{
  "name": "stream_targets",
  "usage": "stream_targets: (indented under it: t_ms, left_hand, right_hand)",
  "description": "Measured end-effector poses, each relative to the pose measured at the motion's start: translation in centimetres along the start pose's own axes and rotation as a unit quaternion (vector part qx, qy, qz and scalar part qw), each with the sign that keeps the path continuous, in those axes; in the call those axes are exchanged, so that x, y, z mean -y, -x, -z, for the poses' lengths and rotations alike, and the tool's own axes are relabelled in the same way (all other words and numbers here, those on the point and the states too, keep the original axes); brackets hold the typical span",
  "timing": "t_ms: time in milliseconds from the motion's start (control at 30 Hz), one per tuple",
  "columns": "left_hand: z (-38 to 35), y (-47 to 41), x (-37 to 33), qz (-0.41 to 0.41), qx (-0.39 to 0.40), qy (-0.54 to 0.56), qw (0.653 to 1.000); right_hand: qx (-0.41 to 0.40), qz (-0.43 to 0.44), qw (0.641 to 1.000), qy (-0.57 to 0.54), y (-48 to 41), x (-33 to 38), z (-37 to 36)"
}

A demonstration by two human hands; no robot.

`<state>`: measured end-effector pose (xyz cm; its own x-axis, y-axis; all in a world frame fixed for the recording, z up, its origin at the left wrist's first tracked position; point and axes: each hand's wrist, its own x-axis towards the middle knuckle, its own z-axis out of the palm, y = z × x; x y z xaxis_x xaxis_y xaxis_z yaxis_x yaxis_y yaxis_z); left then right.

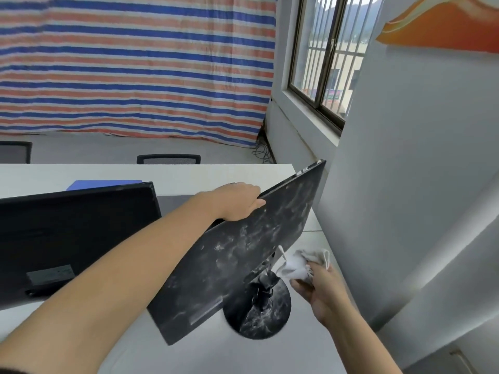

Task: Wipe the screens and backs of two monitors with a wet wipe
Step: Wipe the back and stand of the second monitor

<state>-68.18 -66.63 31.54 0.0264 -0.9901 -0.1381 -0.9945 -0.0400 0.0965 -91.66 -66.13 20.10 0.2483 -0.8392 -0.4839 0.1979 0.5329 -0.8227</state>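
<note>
Your left hand (237, 202) clamps the top edge of the right monitor (243, 249), fingers over the far side, thumb on the back that faces you. Your right hand (322, 288) pinches the bunched wipe (298, 264) low on the right, just beside the stand neck and above the round base (259, 311). Hard to tell whether the wipe touches the panel. The back is mottled with pale smears all over, dust or wet streaks, so the step in hand looks like the back wipe, far from finished. Spread the wipe flatter for more contact. Work overlapping strokes from the top edge down. Brace with the left hand against each push so the panel doesn't swing or tip on the white table (189, 174). Go lightly round the neck. The left monitor (75, 233) stands just beside, its back also toward you; mind your elbow near it.
</note>
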Motion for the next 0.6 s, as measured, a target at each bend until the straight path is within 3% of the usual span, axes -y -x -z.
stream_targets:
  t_ms: [133,267,333,400,500,600]
  left_hand:
    - [-0.4,1.6,1.2,-0.009,-0.073,-0.071,0.995]
    - [-0.7,5.5,2.7,0.044,-0.12,0.046,0.991]
    - [-1.1,7.9,4.0,0.089,-0.159,0.109,0.977]
    - [-1.8,9.7,5.2,0.146,-0.178,0.14,0.963]
    - [-3.1,12.2,6.4,0.231,-0.208,0.137,0.941]
    - [-3.9,14.2,7.1,0.314,-0.269,0.118,0.903]
  right_hand:
    - [0.017,0.022,0.998,-0.061,-0.1,0.4,-2.3]
    - [0.074,0.067,0.992,-0.079,0.7,2.7,-4.6]
    - [0.046,0.098,0.993,-0.056,0.7,4.1,-5.9]
    - [-0.04,0.167,0.985,0.012,-0.4,5.5,-7.1]
    - [-0.144,0.353,0.911,0.157,-2.6,6.3,-8.9]
    - [-0.128,0.405,0.861,0.278,-3.8,3.6,-11.5]
